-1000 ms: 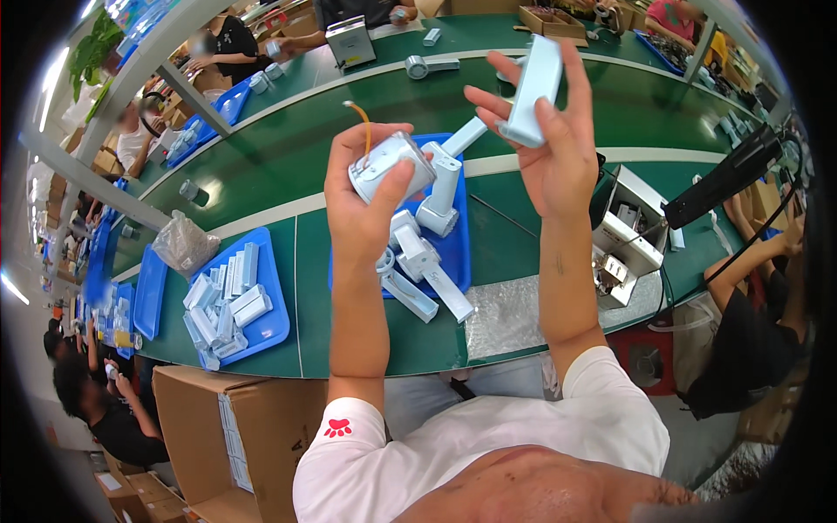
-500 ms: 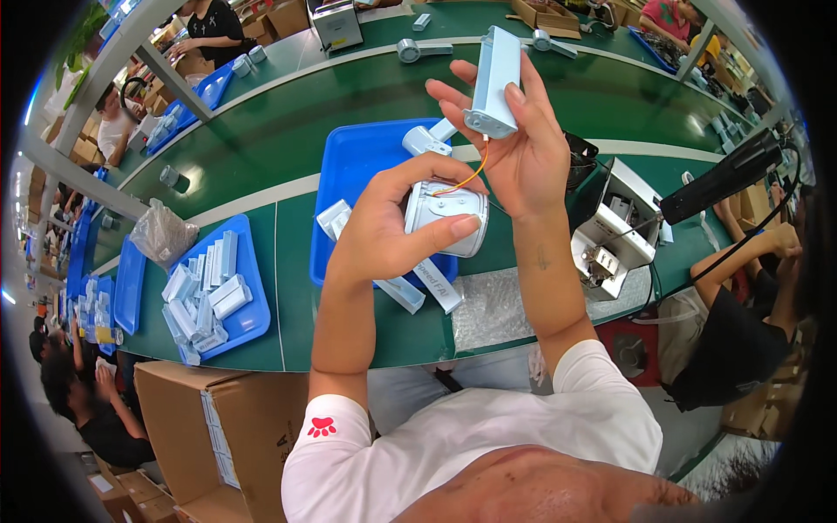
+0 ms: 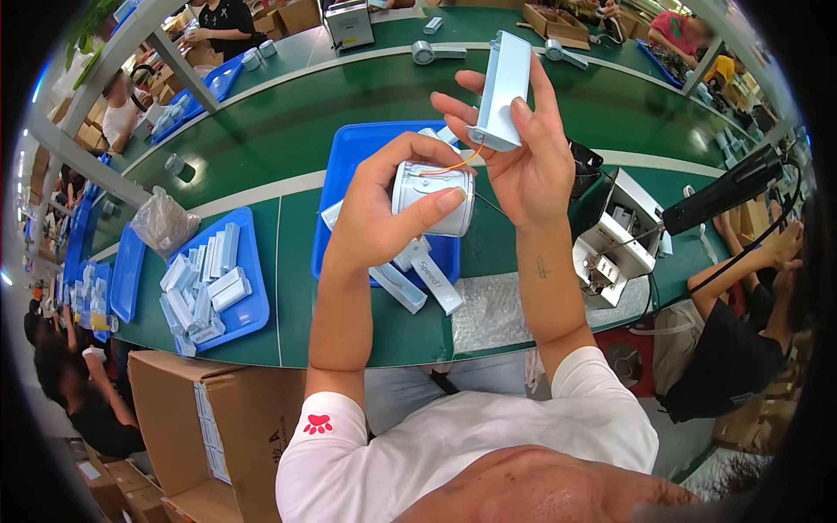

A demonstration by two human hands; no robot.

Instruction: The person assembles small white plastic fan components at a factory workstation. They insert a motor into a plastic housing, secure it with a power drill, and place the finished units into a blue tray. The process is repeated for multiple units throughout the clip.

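My left hand is closed round a light-blue drum-shaped housing, thumb across its side. A light-blue trough-like handle shell stands tilted in my right hand, the thumb pressing on its face and the fingers behind. Thin orange-red wires run from the shell's lower end to the top of the housing, with a little slack. Below the hands is a blue tray holding more light-blue parts, partly hidden by my left hand. Two long handle pieces lean over its near edge.
On the left, another blue tray is heaped with handle shells beside a clear plastic bag. To the right stand an open white metal device and a black cylindrical tool with a cable. Bubble wrap lies at the near edge. Co-workers sit around.
The housing in my left hand has moved slightly left and up and turned a little. My right hand still holds the handle shell; the gap between the two parts is slightly wider.
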